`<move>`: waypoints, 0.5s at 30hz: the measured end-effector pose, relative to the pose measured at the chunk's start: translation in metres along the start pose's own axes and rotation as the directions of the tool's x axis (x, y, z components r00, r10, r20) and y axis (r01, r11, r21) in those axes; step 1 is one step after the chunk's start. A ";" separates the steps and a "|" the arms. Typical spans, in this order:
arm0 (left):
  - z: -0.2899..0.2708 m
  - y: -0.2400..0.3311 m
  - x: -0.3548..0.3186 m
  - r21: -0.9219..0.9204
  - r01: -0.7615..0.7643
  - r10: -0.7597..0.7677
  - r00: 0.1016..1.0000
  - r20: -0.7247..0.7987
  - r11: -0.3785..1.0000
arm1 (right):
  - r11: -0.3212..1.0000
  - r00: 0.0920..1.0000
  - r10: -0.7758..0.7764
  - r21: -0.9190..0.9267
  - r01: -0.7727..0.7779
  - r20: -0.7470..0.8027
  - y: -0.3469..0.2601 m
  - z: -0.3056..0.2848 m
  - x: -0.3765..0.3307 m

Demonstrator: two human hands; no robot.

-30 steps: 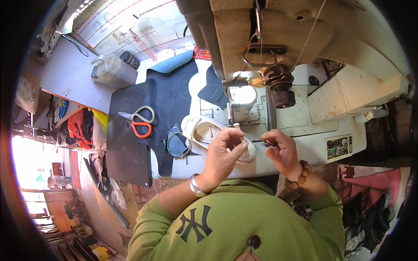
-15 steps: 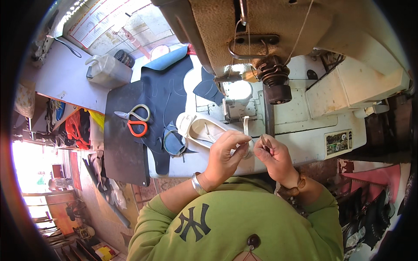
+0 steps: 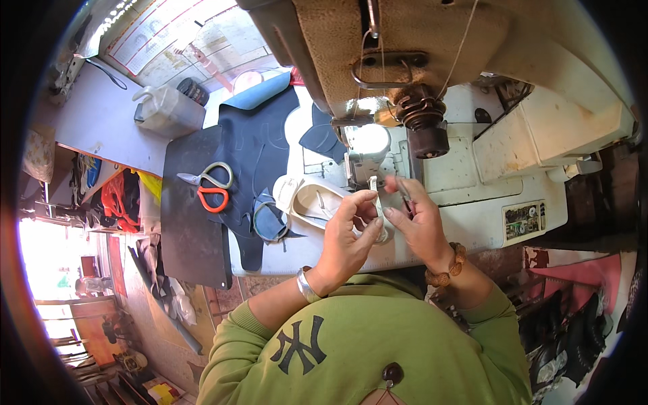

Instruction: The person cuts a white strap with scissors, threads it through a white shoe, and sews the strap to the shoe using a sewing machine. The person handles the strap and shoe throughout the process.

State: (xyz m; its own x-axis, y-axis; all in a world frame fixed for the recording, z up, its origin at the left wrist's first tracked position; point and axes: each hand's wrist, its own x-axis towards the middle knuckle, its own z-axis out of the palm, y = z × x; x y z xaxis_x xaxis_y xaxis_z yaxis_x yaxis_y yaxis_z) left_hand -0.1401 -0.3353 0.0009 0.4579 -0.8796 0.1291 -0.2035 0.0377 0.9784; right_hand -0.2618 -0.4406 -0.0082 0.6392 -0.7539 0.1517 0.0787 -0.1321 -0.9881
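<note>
Looming above, the sewing machine overhangs; scissors lie aside; left hand and right hand pinch a white strip.

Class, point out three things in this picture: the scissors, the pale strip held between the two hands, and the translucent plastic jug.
scissors point(image 3: 213, 198): head view, on the orange handle loop.
pale strip point(image 3: 376, 202): head view, on its middle, between the fingers.
translucent plastic jug point(image 3: 169, 111): head view, on its side wall.
</note>
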 end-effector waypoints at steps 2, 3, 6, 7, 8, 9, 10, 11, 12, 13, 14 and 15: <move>-0.001 0.002 0.001 0.029 -0.006 0.006 1.000 -0.008 1.000 | 0.973 0.984 -0.131 -0.174 0.151 0.121 -0.004 -0.002 0.005; -0.001 0.003 0.003 0.052 -0.004 0.004 1.000 -0.009 0.999 | 0.963 0.983 -0.119 -0.226 0.149 0.141 -0.007 -0.004 0.004; -0.002 0.008 0.007 0.243 -0.145 0.154 0.988 -0.020 0.959 | 0.915 0.975 -0.186 -0.339 0.217 0.123 -0.019 -0.006 -0.003; -0.002 0.010 0.009 0.341 -0.225 0.246 0.969 -0.021 0.913 | 0.893 0.972 -0.204 -0.385 0.233 0.116 -0.024 -0.007 -0.007; -0.002 0.012 0.012 0.442 -0.301 0.341 0.940 -0.012 0.845 | 0.874 0.974 -0.200 -0.429 0.227 0.108 -0.028 -0.006 -0.011; -0.002 0.013 0.013 0.543 -0.353 0.419 0.908 0.002 0.762 | 0.802 0.947 -0.295 -0.505 0.320 0.130 -0.031 -0.002 -0.015; -0.002 0.014 0.015 0.544 -0.391 0.460 0.888 0.009 0.743 | 0.788 0.932 -0.327 -0.498 0.361 0.157 -0.035 -0.001 -0.017; -0.002 0.015 0.016 0.552 -0.414 0.490 0.871 0.011 0.724 | 0.779 0.921 -0.341 -0.492 0.389 0.189 -0.037 0.001 -0.019; -0.002 0.016 0.017 0.560 -0.438 0.520 0.854 0.014 0.703 | 0.780 0.915 -0.342 -0.477 0.404 0.216 -0.039 0.001 -0.020; -0.003 0.016 0.017 0.496 -0.394 0.465 0.885 -0.022 0.774 | 0.744 0.873 -0.411 -0.457 0.488 0.264 -0.040 0.001 -0.019; -0.005 0.016 0.018 0.428 -0.345 0.405 0.913 -0.054 0.835 | 0.742 0.874 -0.435 -0.464 0.485 0.218 -0.040 0.000 -0.018; -0.008 0.016 0.018 0.357 -0.290 0.339 0.937 -0.082 0.888 | 0.741 0.873 -0.457 -0.469 0.480 0.172 -0.039 -0.002 -0.016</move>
State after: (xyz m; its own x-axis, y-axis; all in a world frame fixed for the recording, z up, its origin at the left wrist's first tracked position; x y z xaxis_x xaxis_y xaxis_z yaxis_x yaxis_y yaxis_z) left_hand -0.1287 -0.3467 0.0204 0.4312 -0.7727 0.4658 -0.6221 0.1193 0.7738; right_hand -0.2766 -0.4250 0.0283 0.6538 -0.4869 0.5792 0.0066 -0.7617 -0.6479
